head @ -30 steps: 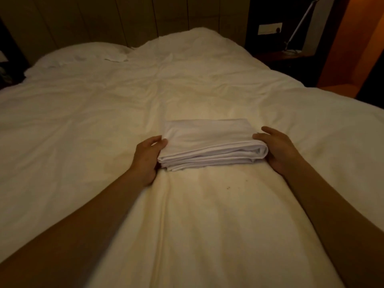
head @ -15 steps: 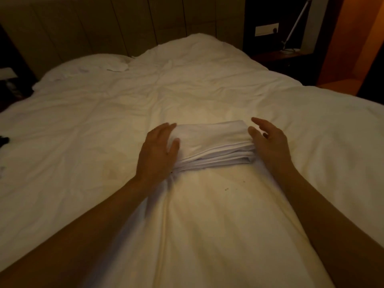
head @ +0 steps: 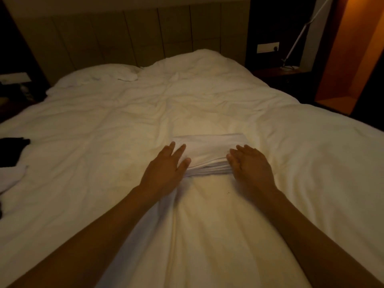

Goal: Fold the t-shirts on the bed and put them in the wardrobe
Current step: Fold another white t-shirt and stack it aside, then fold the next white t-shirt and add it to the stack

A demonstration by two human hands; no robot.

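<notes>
A folded white t-shirt (head: 209, 149) lies flat in the middle of the bed (head: 104, 142), its layered edge facing me. My left hand (head: 167, 169) rests at the shirt's left end, fingers straight, thumb touching the front edge. My right hand (head: 249, 165) lies flat over the shirt's right end with relaxed fingers. Neither hand grips the cloth. At the left edge of the bed lie a dark garment (head: 12, 148) and a pale garment (head: 11, 177), both only partly in view.
A white pillow (head: 93, 75) sits at the head of the bed, below a panelled headboard (head: 124, 36). A dark nightstand (head: 278, 75) with a white lamp (head: 299, 36) stands at the right. An orange-lit recess (head: 353, 59) is at the far right.
Both hands moved inward from the shirt's ends and opened flat onto it. The camera tilted up, bringing the garments at the left edge into view.
</notes>
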